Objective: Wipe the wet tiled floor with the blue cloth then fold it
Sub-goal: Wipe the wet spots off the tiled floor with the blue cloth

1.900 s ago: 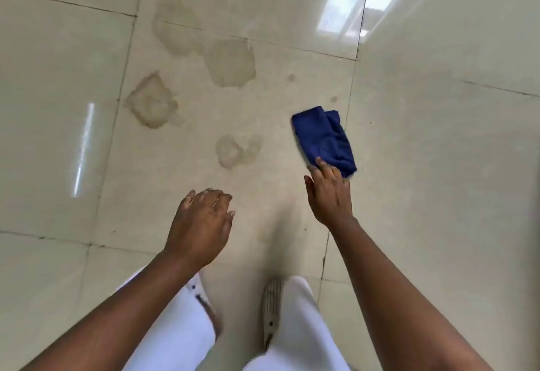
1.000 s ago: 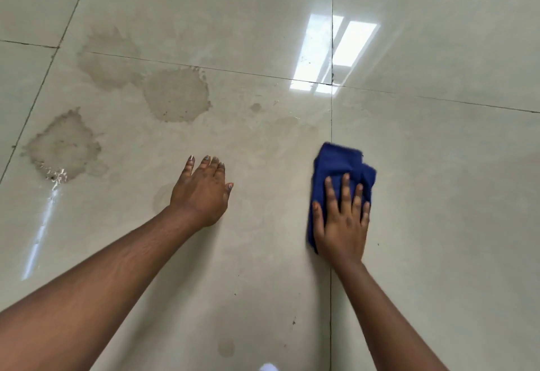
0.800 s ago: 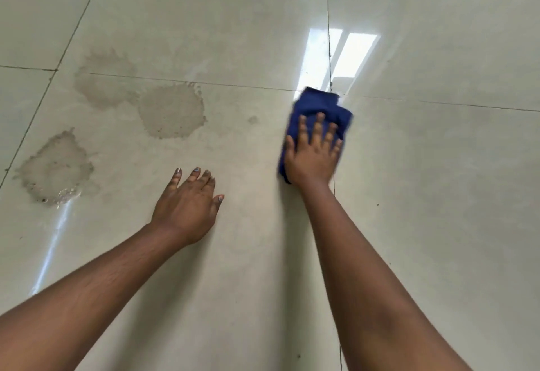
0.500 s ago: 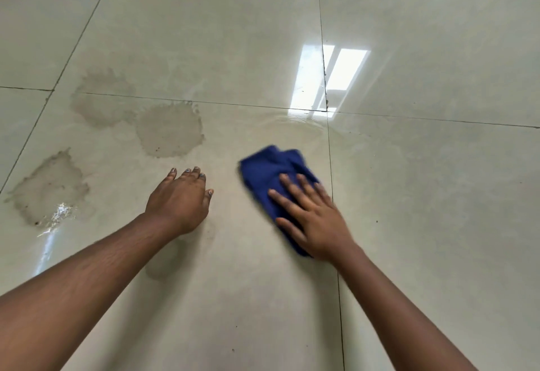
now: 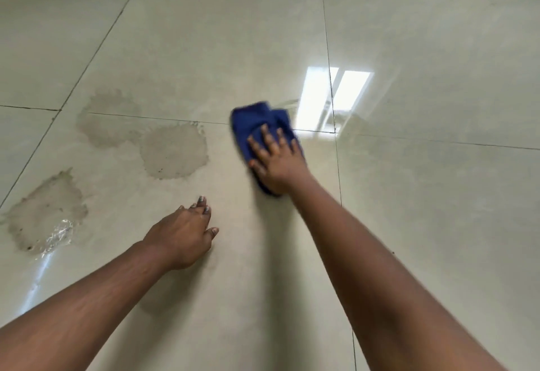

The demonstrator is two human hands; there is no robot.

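The blue cloth point(image 5: 257, 120) lies bunched on the glossy cream tiled floor point(image 5: 423, 210), just left of a grout line. My right hand point(image 5: 277, 160) presses flat on the cloth's near half, fingers spread, and is motion-blurred. My left hand point(image 5: 182, 234) rests palm down on the bare tile, nearer to me and to the left, holding nothing. Wet patches sit to the left of the cloth: a round one point(image 5: 174, 150), a larger one behind it point(image 5: 109, 120), and one at the far left point(image 5: 46, 214).
Dark grout lines cross the floor, one running away from me just right of the cloth. A bright window reflection point(image 5: 336, 99) glares on the tile beside the cloth. Nothing else stands on the floor.
My right hand has slid the cloth away from me and slightly right, back toward the window reflection. My left hand stays planted on the tile. The camera has tilted a little.
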